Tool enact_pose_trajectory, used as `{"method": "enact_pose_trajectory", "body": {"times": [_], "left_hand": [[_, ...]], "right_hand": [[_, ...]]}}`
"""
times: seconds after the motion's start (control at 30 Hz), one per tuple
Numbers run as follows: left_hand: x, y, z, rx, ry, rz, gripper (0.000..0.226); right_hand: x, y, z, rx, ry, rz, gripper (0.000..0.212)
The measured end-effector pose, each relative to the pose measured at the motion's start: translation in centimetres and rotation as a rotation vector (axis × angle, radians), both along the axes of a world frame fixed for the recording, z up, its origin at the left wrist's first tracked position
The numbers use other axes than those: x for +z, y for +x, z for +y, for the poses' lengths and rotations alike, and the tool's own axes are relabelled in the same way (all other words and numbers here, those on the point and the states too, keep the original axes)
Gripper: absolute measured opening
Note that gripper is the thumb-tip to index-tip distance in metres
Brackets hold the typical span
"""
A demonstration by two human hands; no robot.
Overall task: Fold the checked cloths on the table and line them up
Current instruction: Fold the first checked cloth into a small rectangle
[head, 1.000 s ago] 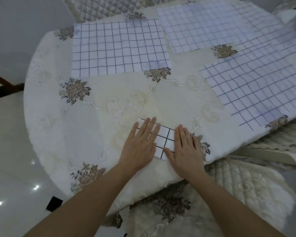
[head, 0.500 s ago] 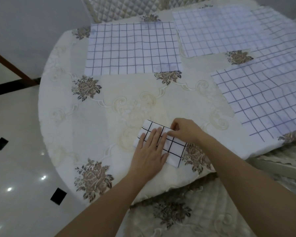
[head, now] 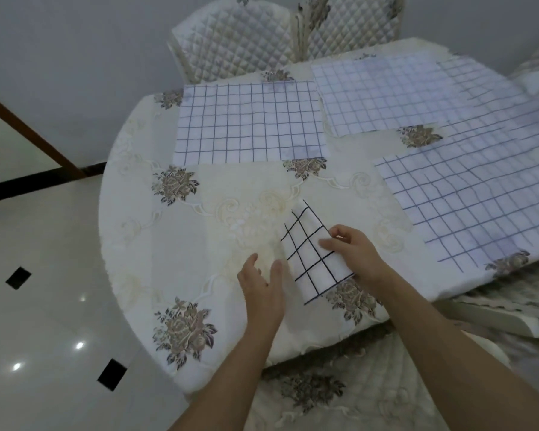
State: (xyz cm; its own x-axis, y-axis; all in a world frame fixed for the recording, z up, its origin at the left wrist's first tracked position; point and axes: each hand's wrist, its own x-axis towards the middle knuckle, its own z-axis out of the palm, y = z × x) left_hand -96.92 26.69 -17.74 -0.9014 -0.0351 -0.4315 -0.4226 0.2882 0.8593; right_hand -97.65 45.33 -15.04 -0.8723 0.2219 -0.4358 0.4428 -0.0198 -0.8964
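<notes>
Head view: a folded checked cloth [head: 313, 253] lies on the near part of the round table [head: 131, 213], which is covered with a cream flowered tablecloth [head: 199, 244]. The folded cloth is a narrow rectangle whose long axis runs diagonally, from its far corner pointing up and a little left to its near end pointing toward the table's near edge and right. Its far end looks slightly raised, though this is hard to tell.

The right hand [head: 357, 255] is at the cloth's right long edge, fingers curled, with thumb and fingertips pinching that edge near the far right corner. The left hand [head: 262, 284] is just left of the cloth, fingers straight and loosely together, thumb apart; it holds nothing, and whether its fingertips touch the cloth's left edge cannot be told.

Three unfolded checked cloths lie flat farther off: one at the far middle [head: 249, 122], one at the far right [head: 395, 94], and a large one to the right [head: 479, 197] reaching the table's right edge. Two quilted chairs [head: 231, 42] stand beyond the table.
</notes>
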Motion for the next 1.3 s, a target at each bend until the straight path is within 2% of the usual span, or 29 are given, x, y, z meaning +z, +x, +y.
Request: {"method": "enact_pose_trajectory", "body": {"times": [0.1, 0.13, 0.2, 0.27, 0.33, 0.43, 0.53, 0.7, 1.0, 1.3], "left_hand": [[3.4, -0.8, 0.8, 0.129, 0.459, -0.446, 0.049], [4.5, -0.9, 0.9, 0.119, 0.542, -0.503, 0.052], [6.3, -0.9, 1.1, 0.048, 0.591, -0.497, 0.055], [7.6, -0.6, 1.3, -0.025, 0.572, -0.436, 0.053], [8.5, 0.0, 1.8, -0.097, 0.508, -0.341, 0.041], [8.7, 1.3, 2.5, -0.216, 0.350, -0.117, 0.029], [8.4, 2.4, 2.7, -0.287, 0.196, 0.083, 0.036], [8.5, 4.0, 1.7, -0.297, 0.070, 0.275, 0.042], [8.7, 9.6, -3.5, 0.026, -0.003, 0.276, 0.040], [8.4, 18.6, -11.7, 0.516, -0.055, 0.204, 0.035]], "right_hand": [[2.9, 2.2, -0.9, -0.159, -0.162, 0.028, 0.018], [3.8, 3.0, -1.2, -0.197, -0.196, 0.043, 0.013], [5.4, 4.4, -1.9, -0.269, -0.247, 0.070, 0.006], [6.5, 5.9, -2.5, -0.326, -0.257, 0.090, 0.008], [7.2, 7.4, -2.9, -0.382, -0.221, 0.106, 0.004], [7.7, 9.8, -2.9, -0.445, -0.153, 0.097, 0.013], [7.6, 11.5, -2.6, -0.472, -0.090, 0.069, 0.024], [8.0, 11.9, -2.6, -0.429, 0.034, 0.009, 0.030], [6.8, 11.3, -7.0, -0.028, 0.145, 0.065, 0.050], [5.3, 15.1, -16.5, 0.409, 0.182, 0.212, 0.035]]}}
